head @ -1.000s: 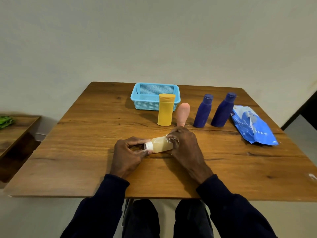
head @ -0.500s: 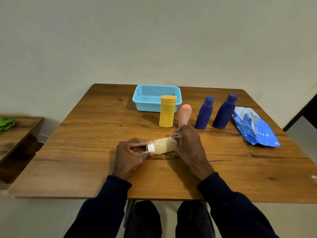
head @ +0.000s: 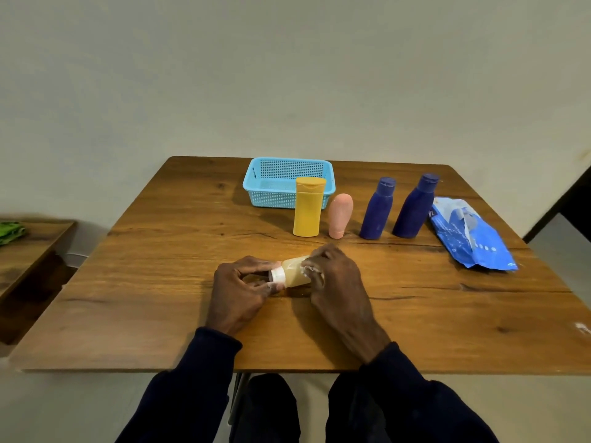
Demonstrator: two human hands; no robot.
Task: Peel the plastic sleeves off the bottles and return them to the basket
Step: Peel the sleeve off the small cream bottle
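The right hand (head: 332,276) pinched whitish sleeve film (head: 307,268) at the base of the small cream translucent plastic bottle (head: 295,274), lying crosswise with its white cap (head: 277,275) pinched in the left hand (head: 243,282)

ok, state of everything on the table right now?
Pale bottle: lying sideways, capped, held.
Left hand: grips its cap end.
Right hand: grips its base end.
Yellow bottle: upright, lid shut.
Pink bottle: upright.
Blue bottles: upright, capped.
Basket: upright, no bottles visible inside.
Blue pouch: flat, torn open.
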